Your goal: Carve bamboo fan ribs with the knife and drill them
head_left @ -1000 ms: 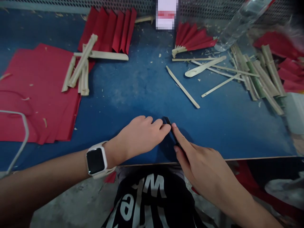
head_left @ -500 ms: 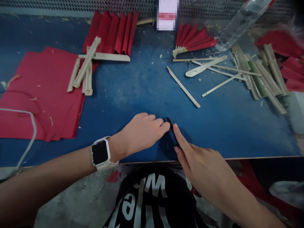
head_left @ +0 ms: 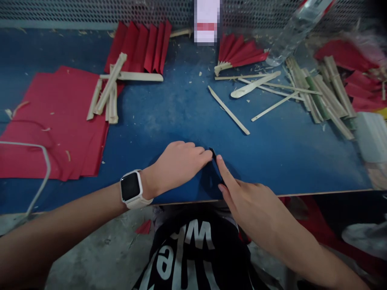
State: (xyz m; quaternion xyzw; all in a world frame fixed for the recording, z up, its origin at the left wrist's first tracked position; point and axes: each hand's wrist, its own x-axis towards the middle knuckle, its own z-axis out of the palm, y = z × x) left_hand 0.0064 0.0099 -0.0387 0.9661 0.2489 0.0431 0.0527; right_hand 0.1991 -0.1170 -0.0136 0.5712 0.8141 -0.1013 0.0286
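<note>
My right hand is wrapped around a dark, narrow-bladed knife, its forefinger laid along the blade's back. My left hand, with a white watch at the wrist, is closed palm down near the table's front edge. Its thumb reaches the knife's tip; whatever lies under the fingers is hidden. Beyond the hands a thin pale bamboo strip lies slanted on the blue table. Farther right are a spoon-ended bamboo piece and another thin strip.
Red paper sheets are stacked at left, with bamboo pieces on their corner. Pleated red paper and a red fan sit at the back. Rightward are a plastic bottle, split bamboo and a white box.
The view has shifted slightly, so most table items sit a little farther left. Both hands keep nearly the same pose, with the knife still at the left thumb.
</note>
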